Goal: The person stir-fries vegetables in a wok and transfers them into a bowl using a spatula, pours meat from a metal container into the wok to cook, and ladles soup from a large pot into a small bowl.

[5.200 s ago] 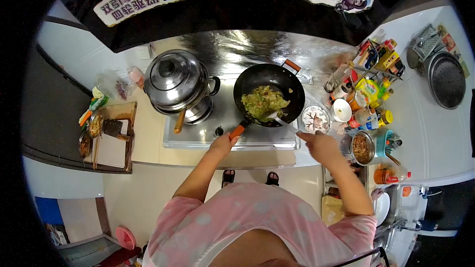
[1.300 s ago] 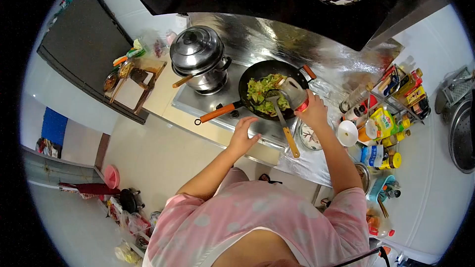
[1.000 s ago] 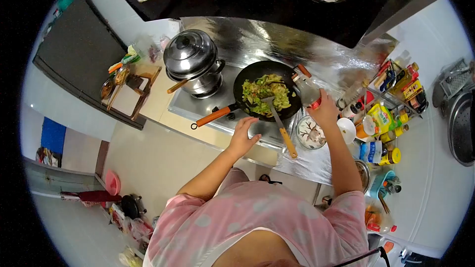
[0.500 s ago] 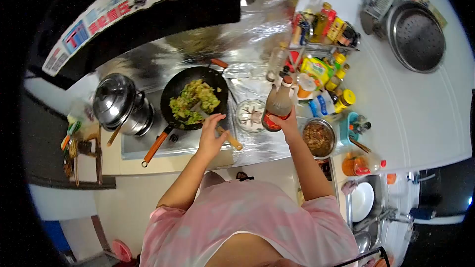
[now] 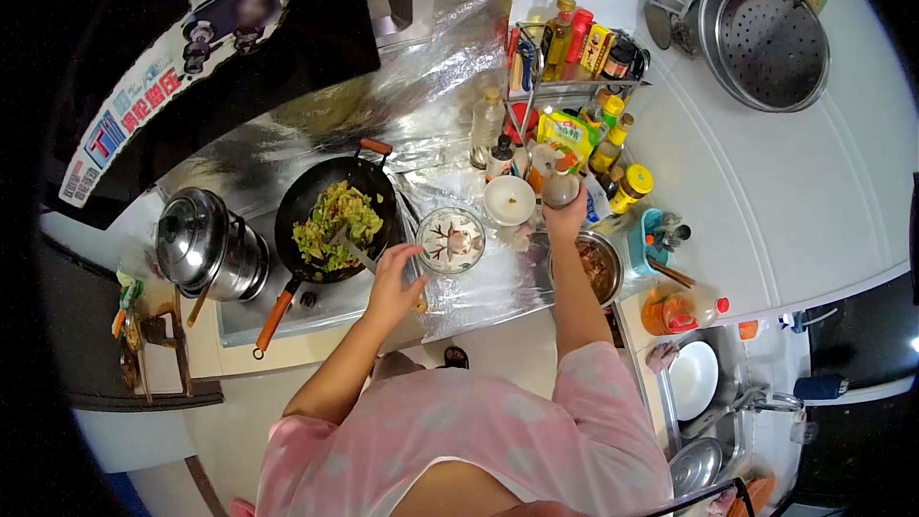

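Note:
My right hand point(image 5: 567, 218) is wrapped round a brown glass sauce bottle point(image 5: 560, 188), beside the crowded condiments. My left hand point(image 5: 392, 282) is over the wooden handle of a spatula point(image 5: 359, 251), thumb and fingers apart. That spatula's metal blade lies in chopped greenish-yellow food point(image 5: 335, 230) in a black wok point(image 5: 316, 168). Between the hands are a glass bowl with a deer-like pattern point(image 5: 452, 241) and a small white bowl point(image 5: 498, 213) with a bit of something in its bottom.
A condiment rack point(image 5: 574, 88) with several bottles stands at the back. A metal bowl of brown food point(image 5: 599, 268) sits partly under my right forearm. Left of the wok is a steel pot point(image 5: 196, 239). A strainer pan point(image 5: 771, 43) lies far right, near a sink point(image 5: 732, 421).
My right hand has carried the bottle to the right, towards the condiments, uncovering the small white bowl. My left hand stays by the spatula handle. The whole view has shifted.

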A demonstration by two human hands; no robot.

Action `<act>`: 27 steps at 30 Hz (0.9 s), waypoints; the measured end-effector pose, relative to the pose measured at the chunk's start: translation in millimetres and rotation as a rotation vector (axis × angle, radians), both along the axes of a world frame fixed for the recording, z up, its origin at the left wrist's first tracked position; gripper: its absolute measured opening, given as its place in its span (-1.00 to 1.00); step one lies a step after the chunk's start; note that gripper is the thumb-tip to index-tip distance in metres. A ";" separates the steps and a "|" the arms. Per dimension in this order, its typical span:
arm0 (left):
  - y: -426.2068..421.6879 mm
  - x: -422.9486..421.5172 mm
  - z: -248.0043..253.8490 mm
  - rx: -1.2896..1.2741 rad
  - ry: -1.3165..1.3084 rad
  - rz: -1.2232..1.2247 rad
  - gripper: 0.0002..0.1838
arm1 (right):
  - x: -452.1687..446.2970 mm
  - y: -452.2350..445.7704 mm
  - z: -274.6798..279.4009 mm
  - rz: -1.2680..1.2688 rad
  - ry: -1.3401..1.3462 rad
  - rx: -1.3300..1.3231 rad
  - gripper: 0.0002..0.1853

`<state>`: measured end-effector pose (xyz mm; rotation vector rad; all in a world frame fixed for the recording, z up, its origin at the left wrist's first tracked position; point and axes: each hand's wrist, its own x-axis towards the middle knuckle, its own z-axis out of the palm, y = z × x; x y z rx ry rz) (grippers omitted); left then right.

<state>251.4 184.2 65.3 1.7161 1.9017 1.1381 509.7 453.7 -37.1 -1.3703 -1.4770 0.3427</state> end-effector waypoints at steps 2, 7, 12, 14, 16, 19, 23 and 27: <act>-0.7 -1.3 1.4 -0.044 -0.017 0.013 -0.52 | -2.0 7.7 -18.1 -0.032 0.017 -0.020 -0.12; -5.6 -11.0 -2.8 -0.123 -0.088 0.053 -0.52 | -19.8 6.1 -26.2 -0.126 0.151 -0.196 -0.06; -10.5 -15.8 3.4 -0.149 -0.002 0.077 -0.54 | -29.8 13.0 -41.3 -0.111 0.319 -0.228 -0.01; -9.8 -15.3 7.0 -0.156 -0.020 0.084 -0.55 | -29.1 10.9 -51.6 -0.076 0.343 -0.222 0.01; -10.0 -16.2 2.4 -0.150 0.002 0.080 -0.54 | -30.6 4.6 -53.9 -0.047 0.383 -0.292 0.01; -9.2 -14.2 -1.8 -0.157 -0.049 0.069 -0.55 | -41.4 -9.9 -58.9 0.094 0.309 -0.207 0.04; -6.9 -14.2 -7.8 -0.114 -0.011 0.059 -0.56 | -59.4 -38.5 -29.7 0.203 0.633 -0.355 0.03; -9.9 -15.2 -4.3 -0.125 -0.077 0.072 -0.56 | -52.5 -53.0 -73.8 0.049 0.556 -0.319 -0.17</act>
